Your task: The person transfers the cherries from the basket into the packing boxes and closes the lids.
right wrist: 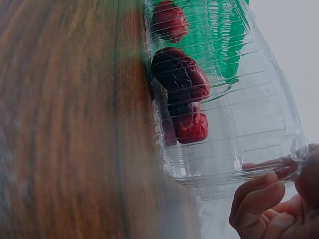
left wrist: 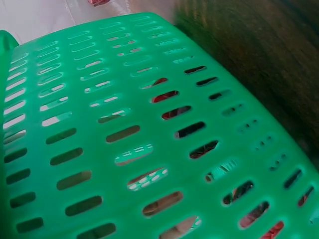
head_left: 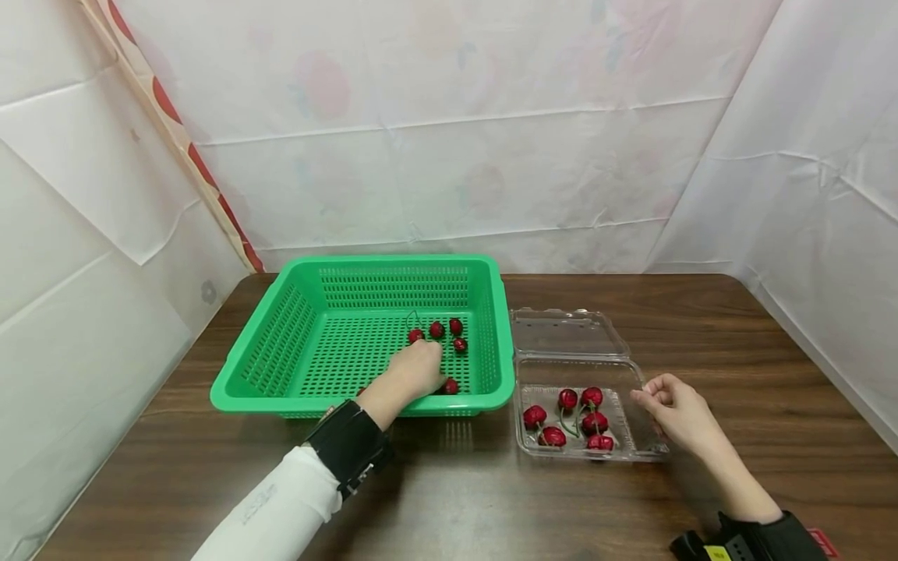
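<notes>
My left hand point(head_left: 418, 368) reaches over the near rim into a green plastic basket point(head_left: 501, 335), among dark red cherries point(head_left: 436, 329). Its fingertips are hidden below the back of the hand, and the basket wall point(left wrist: 124, 133) blocks them in the left wrist view, so what they touch cannot be seen. At the right, my right hand point(head_left: 677, 411) pinches the right edge of a clear plastic clamshell box point(head_left: 634, 446) between thumb and fingers. The box lies with its lid point(head_left: 561, 333) folded back. Several cherries point(head_left: 594, 423), some with green stems, lie in it.
Both containers stand side by side on a dark brown wooden table point(head_left: 449, 499). White sheeting point(head_left: 449, 156) with faint printed patches hangs behind the table and along both sides. A small red item point(head_left: 822, 541) shows beside the right wrist strap.
</notes>
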Demonstrator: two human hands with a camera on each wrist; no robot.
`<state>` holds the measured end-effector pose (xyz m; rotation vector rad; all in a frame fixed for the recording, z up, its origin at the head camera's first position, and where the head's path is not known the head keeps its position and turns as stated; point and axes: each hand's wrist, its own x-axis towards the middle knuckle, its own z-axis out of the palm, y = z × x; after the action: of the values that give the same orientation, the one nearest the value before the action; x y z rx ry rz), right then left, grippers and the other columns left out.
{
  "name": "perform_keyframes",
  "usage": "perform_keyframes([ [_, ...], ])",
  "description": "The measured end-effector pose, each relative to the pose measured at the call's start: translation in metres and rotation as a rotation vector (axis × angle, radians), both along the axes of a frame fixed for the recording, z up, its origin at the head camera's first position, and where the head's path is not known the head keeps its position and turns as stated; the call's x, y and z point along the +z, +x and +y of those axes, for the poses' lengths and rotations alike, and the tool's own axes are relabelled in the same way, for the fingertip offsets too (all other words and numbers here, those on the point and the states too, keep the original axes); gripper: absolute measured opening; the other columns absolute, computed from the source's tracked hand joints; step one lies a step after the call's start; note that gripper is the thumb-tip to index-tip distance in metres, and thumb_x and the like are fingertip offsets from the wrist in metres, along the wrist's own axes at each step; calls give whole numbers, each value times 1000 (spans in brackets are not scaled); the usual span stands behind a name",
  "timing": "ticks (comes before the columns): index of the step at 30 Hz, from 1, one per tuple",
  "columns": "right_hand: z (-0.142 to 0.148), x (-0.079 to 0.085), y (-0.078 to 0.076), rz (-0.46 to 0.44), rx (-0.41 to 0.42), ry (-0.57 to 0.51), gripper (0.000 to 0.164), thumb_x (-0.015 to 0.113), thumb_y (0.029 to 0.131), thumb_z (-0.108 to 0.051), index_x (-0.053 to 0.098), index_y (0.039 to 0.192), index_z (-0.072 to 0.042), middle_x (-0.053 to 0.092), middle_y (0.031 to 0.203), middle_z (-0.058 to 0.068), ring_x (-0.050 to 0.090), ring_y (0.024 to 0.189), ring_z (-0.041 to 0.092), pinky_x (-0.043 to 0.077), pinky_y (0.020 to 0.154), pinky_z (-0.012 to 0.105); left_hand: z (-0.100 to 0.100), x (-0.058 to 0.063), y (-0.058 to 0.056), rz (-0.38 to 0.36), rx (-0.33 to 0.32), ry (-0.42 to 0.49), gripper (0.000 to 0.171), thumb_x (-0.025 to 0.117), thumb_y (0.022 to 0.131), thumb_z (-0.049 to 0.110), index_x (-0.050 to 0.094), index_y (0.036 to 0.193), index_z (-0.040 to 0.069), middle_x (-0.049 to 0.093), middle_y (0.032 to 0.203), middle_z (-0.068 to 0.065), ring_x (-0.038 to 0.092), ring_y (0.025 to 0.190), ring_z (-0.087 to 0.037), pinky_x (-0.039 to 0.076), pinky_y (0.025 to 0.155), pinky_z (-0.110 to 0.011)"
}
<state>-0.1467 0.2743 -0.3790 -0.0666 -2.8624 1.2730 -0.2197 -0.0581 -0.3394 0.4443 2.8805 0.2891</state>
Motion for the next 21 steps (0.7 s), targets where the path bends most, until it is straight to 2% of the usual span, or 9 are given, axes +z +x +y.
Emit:
perform_keyframes([
  [11, 1, -1, 0, 4, 9, 9, 28, 53, 90, -25, 44, 87, 2, 43, 53, 1, 42, 40, 12, 38, 39, 28, 2, -3, -5, -98, -1, -50, 9, 62, 82, 11, 57, 83, 3, 52, 68, -7, 44, 58, -16, 34, 52, -28],
  [17, 1, -1, 0, 9, 11, 8, 28, 53, 90, -24, 44, 87, 2, 43, 53, 1, 42, 40, 12, 38, 39, 27, 4, -4, -6, -141, 10, -63, 10, 55, 84, 1, 54, 75, 5, 45, 61, -6, 37, 54, -15, 29, 48, -26],
  [21, 1, -1, 0, 13, 13, 8, 27, 53, 90, -23, 44, 87, 2, 43, 52, 1, 41, 40, 12, 38, 39, 27, 5, -4, -7, -149, 5, -64, 13, 51, 85, -3, 53, 76, 5, 43, 62, -6, 35, 54, -15, 28, 48, -26],
])
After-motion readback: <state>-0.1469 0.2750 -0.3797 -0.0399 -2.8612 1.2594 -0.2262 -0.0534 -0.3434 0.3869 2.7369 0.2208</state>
